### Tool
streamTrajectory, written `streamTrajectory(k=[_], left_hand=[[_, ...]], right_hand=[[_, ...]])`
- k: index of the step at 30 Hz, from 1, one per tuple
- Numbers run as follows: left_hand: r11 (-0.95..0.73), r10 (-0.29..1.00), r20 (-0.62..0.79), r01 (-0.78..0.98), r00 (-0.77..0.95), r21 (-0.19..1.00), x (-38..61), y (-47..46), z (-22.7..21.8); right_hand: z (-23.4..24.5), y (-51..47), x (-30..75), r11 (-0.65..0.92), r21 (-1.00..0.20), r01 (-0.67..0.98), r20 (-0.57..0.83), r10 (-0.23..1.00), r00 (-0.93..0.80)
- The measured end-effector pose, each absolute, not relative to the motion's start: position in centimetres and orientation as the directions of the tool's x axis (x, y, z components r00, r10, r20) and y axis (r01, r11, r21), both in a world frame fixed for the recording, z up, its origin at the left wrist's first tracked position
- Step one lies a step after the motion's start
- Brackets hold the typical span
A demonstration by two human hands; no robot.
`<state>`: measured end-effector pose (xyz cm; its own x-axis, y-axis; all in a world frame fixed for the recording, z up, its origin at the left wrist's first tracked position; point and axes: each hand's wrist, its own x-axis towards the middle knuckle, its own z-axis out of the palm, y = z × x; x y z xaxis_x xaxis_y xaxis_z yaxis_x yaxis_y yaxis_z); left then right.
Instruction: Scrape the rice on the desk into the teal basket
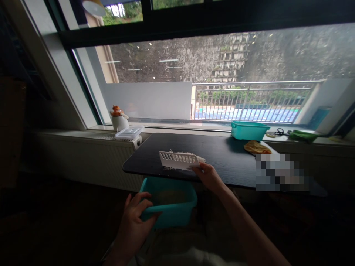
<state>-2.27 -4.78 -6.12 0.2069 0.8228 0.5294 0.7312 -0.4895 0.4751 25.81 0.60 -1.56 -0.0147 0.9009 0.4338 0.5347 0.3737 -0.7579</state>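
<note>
My left hand (138,218) grips the near left rim of a teal plastic bin (174,215), its fingers over the edge. The bin sits just below the front edge of the black table (222,151), and a pale layer of material lies inside it. With my right hand (209,176) I hold the right end of a white slotted plastic scraper (177,161). The scraper stands tilted over the tabletop, slots upward. Behind and around it spreads a patch of whitish grains (186,153); the scraper hides part of them.
A second teal bin (249,131) stands at the table's back right, near a tan cloth (256,147). On the sill are scissors (279,132) and a green bag-like item (302,136). A clear plastic lid (129,132) and a white pot (120,123) are at left, above the radiator (91,157).
</note>
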Motion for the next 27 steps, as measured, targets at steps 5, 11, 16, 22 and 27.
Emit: streamTrajectory(k=[5,11,16,22,27], left_hand=[[-0.476,0.832,0.516,0.74,0.204,0.475,-2.4,-4.8,-6.1],[-0.482,0.819,0.536,0.753,0.205,0.448,-2.5,-4.7,-6.2],[-0.487,0.816,0.541,0.749,0.206,0.45,-2.7,-4.6,-6.4],[-0.464,0.833,0.518,0.758,0.197,0.458,-2.7,-4.8,-6.2],[-0.48,0.822,0.533,0.747,0.199,0.461,-2.5,-4.8,-6.0]], right_hand=[[-2.0,-0.5,25.6,0.357,-0.81,0.466,0.384,0.923,-0.04],[-1.9,-0.8,25.8,0.334,-0.835,0.437,0.373,0.928,0.002],[-1.9,-1.3,25.3,0.321,-0.841,0.436,0.34,0.94,-0.035],[-1.8,-1.4,24.8,0.349,-0.823,0.449,0.361,0.93,-0.061],[-1.9,-1.0,24.5,0.354,-0.829,0.432,0.369,0.928,-0.053]])
